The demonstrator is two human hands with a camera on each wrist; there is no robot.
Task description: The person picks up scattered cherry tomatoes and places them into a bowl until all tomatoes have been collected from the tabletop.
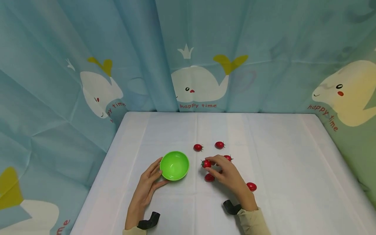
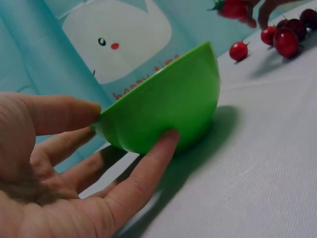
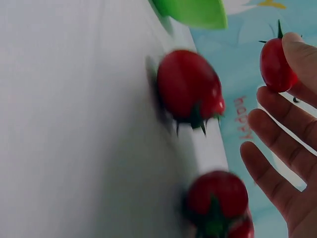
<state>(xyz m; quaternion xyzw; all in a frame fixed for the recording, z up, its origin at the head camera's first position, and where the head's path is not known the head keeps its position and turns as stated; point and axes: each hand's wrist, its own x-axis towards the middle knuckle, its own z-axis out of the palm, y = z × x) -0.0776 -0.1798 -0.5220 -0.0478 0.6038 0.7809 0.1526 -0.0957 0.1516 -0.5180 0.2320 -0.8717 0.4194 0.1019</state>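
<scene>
A bright green bowl (image 1: 175, 165) stands upright on the white table. At its left side my left hand (image 1: 148, 182) holds it, one fingertip at the rim and another against the outer wall, as the left wrist view shows. My right hand (image 1: 227, 171) pinches a cherry tomato (image 3: 276, 65) with a green stem between thumb and finger, raised off the cloth right of the bowl. Its other fingers are spread. Beneath and beside this hand lie more cherry tomatoes, one (image 1: 209, 177) under the thumb, one (image 1: 227, 158) partly hidden behind the fingers and one (image 1: 251, 186) by the wrist.
Two more cherry tomatoes lie farther back, a left one (image 1: 198, 147) and a right one (image 1: 219, 145). A white cloth (image 1: 282, 182) covers the table. Blue curtains (image 1: 141, 65) printed with whales hang at the back and sides.
</scene>
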